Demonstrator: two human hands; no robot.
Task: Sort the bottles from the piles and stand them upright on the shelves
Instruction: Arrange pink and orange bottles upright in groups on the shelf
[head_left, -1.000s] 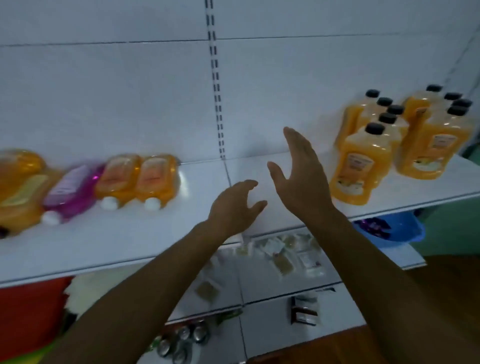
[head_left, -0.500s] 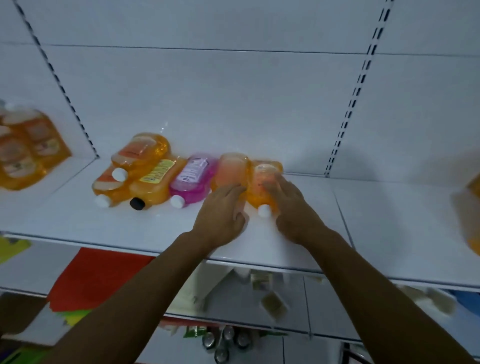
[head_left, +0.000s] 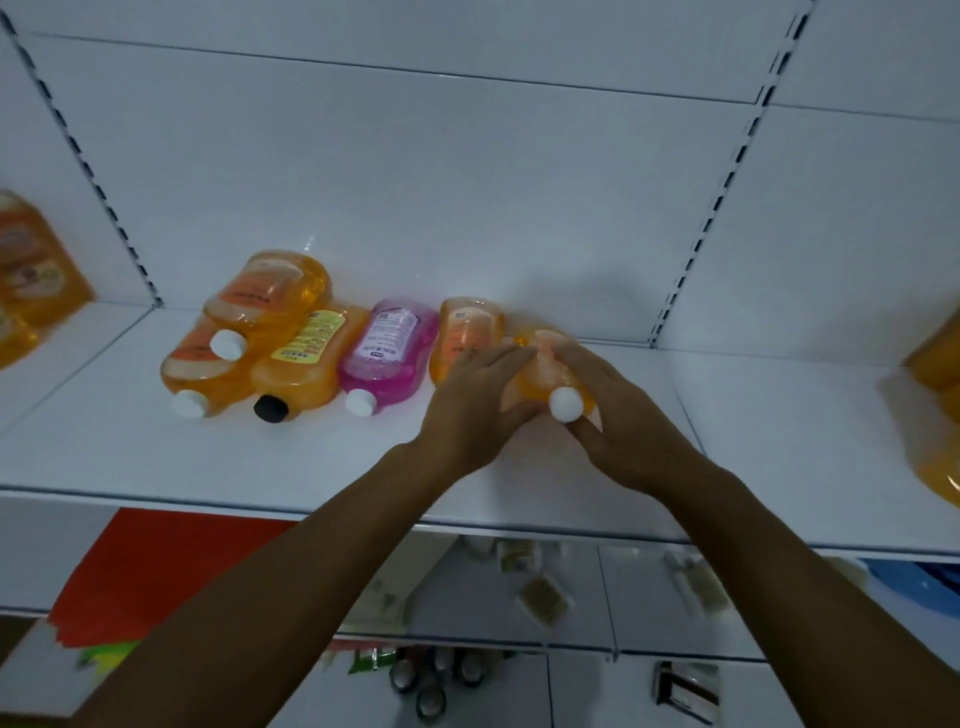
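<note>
An orange bottle with a white cap (head_left: 551, 382) lies between my two hands on the white shelf (head_left: 260, 457). My left hand (head_left: 475, 405) holds its left side and my right hand (head_left: 618, 410) wraps its right side, thumb under the cap. Just left lies another orange bottle (head_left: 467, 332), partly hidden by my left hand. Further left lie a pink bottle (head_left: 389, 353), an orange bottle with a black cap (head_left: 306, 364) and two stacked orange bottles (head_left: 244, 332), all on their sides.
Orange bottles (head_left: 36, 280) stand at the far left, and more orange bottles (head_left: 935, 415) sit at the right edge. Lower shelves hold small packets (head_left: 540, 597), cans (head_left: 431, 680) and red sheets (head_left: 156, 571). Slotted uprights (head_left: 701, 228) divide the back wall.
My view swung left from the upright bottles to the pile. Both hands reached the rightmost orange bottle and closed around it, and its cap end now sits nearer the shelf's front.
</note>
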